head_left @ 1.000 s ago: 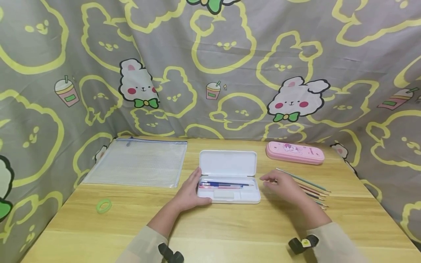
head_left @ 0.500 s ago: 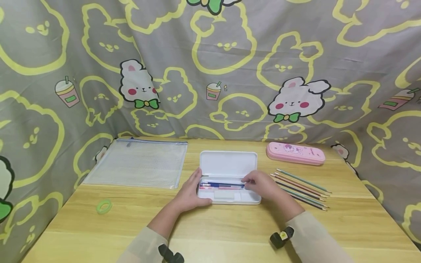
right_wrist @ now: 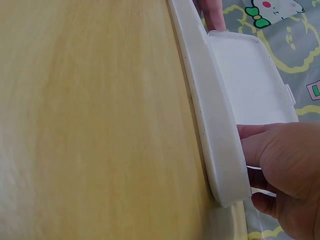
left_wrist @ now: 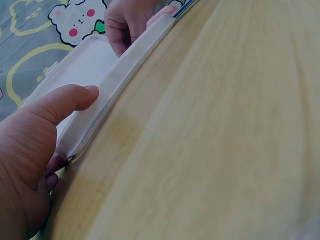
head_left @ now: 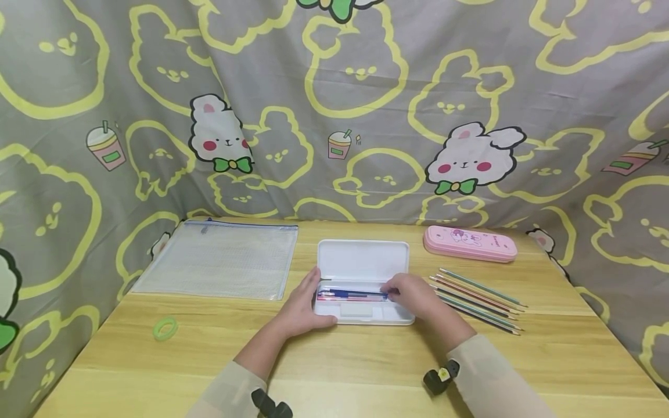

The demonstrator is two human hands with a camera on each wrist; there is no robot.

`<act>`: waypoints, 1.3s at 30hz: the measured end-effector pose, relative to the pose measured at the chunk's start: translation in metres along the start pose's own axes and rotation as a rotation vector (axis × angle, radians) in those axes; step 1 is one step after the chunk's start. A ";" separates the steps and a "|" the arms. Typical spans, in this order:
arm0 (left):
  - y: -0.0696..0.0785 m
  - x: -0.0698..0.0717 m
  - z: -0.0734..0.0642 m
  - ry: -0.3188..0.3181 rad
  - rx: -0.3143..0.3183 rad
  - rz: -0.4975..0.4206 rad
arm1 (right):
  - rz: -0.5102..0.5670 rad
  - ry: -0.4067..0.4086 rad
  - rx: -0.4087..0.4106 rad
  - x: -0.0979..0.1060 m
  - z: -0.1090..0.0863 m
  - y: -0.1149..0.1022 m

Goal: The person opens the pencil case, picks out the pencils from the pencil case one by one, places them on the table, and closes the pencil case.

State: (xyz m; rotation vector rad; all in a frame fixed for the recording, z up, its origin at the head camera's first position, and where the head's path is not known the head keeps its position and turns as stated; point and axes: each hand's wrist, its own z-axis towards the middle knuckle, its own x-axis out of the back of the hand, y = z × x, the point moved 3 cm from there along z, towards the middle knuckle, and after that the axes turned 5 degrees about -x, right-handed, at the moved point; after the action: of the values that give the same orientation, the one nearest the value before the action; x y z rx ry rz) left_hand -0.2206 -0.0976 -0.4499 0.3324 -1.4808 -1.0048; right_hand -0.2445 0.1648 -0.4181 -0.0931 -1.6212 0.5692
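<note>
A white pencil case (head_left: 397, 313) lies with its lid (head_left: 363, 259) raised, holding blue and pink pens (head_left: 351, 294) and a white eraser (head_left: 356, 309). My left hand (head_left: 302, 307) grips its left end. In the left wrist view, the thumb (left_wrist: 80, 97) lies on the front wall and other fingers are at the end. Inside the right part of the case, my right hand (head_left: 413, 294) pinches the right end of a dark blue pencil; the fingertips are partly hidden. The right wrist view shows the right hand (right_wrist: 287, 167) bent over the case's end.
Several pencils (head_left: 481, 296) lie side by side right of the case. Behind them is a pink pencil case (head_left: 469, 243). A clear mesh zip pouch (head_left: 225, 258) lies at left, with a green ring (head_left: 165, 328) before it. A patterned curtain (head_left: 366, 116) hangs behind the table.
My right hand has moved left from beside the loose pencils into the case, covering the pencil's tip. It has shifted only slightly in the last half second. My left hand stays put.
</note>
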 end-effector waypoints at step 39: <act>0.001 0.001 0.000 -0.007 -0.014 0.011 | 0.056 0.222 -0.050 0.057 -0.088 0.084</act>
State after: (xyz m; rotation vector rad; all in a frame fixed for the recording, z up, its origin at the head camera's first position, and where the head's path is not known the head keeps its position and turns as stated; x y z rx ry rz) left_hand -0.2209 -0.0977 -0.4484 0.3105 -1.4799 -1.0077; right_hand -0.1915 0.2869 -0.3988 -0.2315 -1.4205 0.5416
